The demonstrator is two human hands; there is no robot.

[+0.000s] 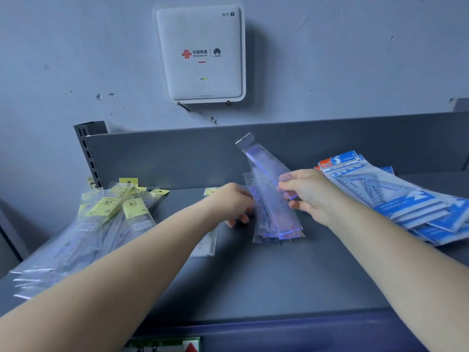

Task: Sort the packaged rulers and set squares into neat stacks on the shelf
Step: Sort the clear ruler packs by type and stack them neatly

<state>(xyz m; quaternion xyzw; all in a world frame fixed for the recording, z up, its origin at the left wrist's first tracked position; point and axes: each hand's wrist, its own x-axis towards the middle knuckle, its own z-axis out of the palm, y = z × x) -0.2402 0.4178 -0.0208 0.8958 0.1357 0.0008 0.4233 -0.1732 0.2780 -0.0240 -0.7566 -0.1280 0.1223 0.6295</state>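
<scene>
I'm pinching a glossy clear plastic sleeve (264, 163) in my right hand (308, 193); it's catching the light. The shelf (266, 280) is looking like matt grey painted metal. The set square packs (396, 196) are showing shiny film over printed blue card, and the yellow-labelled ruler packs (83, 224) are glinting.

Greys, yellows and blues across our shelf

We see a dark grey shelf (266, 275) under a pale blue-grey wall (63, 59) flecked with dark marks, and at top centre a white router (199, 53) with a red knot logo and a small green light. At left, clear rulers (83, 224) carry yellow labels printed in black. At centre, clear sleeves (274, 222) show violet-blue edges. At right, set squares (411, 199) are blue and white, with a red-orange patch on the top header. A green, red and white tag (165, 345) sits at bottom centre.
</scene>
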